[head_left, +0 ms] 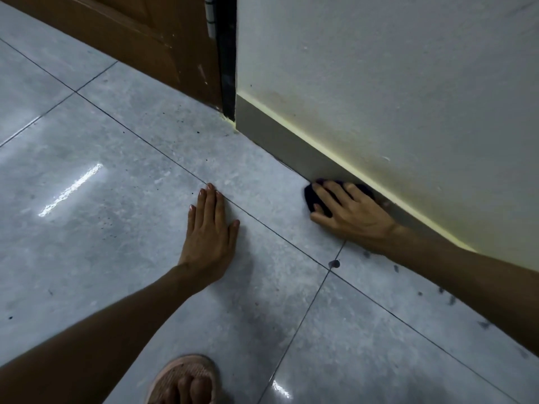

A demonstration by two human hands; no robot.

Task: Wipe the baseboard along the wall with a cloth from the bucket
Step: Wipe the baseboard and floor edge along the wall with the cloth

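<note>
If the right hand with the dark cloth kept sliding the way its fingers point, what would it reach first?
Likely only more baseboard. The right hand presses the dark cloth against it, fingers pointing toward the dark door frame, the first obstacle, though depth is uncertain.

The scene is viewed from head height, close, downward and forward, at tiled floor (122,176) and wall (393,83).

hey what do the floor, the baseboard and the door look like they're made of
Floor: probably glazed ceramic or stone-look tile, grey and mottled, with dark grout lines and glossy light reflections.
Baseboard: smooth matte grey strip, possibly tile or painted; unclear.
Door: brown wood or wood-look panel, with moulded edges and scuffs.
</note>
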